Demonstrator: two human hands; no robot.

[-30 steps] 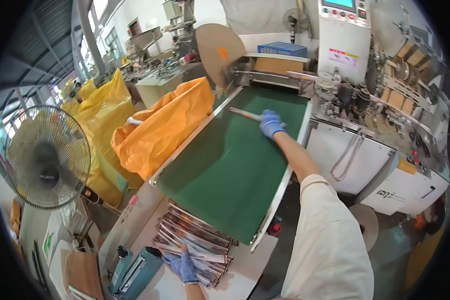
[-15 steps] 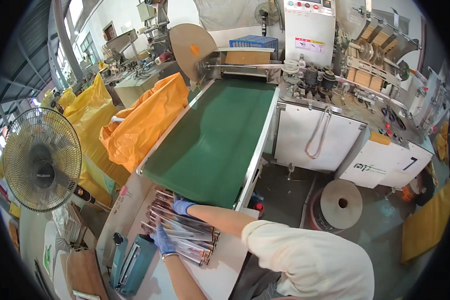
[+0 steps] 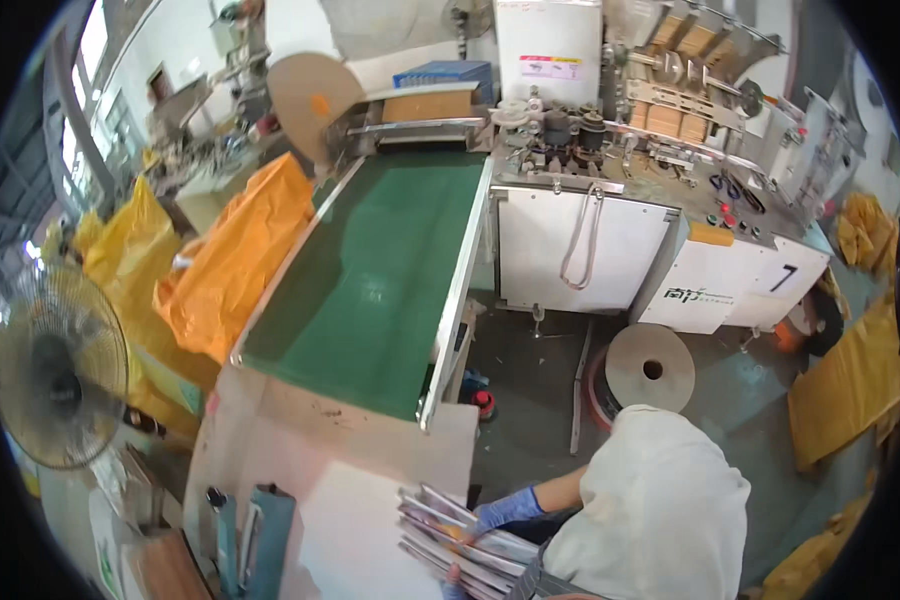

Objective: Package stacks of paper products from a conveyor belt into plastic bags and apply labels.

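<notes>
— Holding the stack of flat packets [image 3: 467, 545] at the near corner of the white table [image 3: 350, 455], the person's right hand [image 3: 505, 510], in a blue glove, lies closed over the top of the pile, fingers pressing on it.

— And the left hand [image 3: 453, 580]?

— Only a bit of blue glove shows at the lower edge, under the stack's near end. It seems to support the pile, yet whether its fingers are curled shut cannot be told.

— How should the person handle this well?

— Judging from the fanned edges, the packets slide easily, so both hands ought to squeeze the pile square and keep it level, close to the body.

— What labels or signs are about?

— A rectangular sticker, pink above and white below [image 3: 550, 68], sits high on the white cabinet behind the green belt [image 3: 380, 280]. A blue crate [image 3: 442, 75] stands left of it. The white machine housing [image 3: 715, 290] carries green lettering and a dark mark on its front. Orange bags [image 3: 235, 265] lie left of the belt, and a paper roll [image 3: 650, 367] rests on the floor.
</notes>
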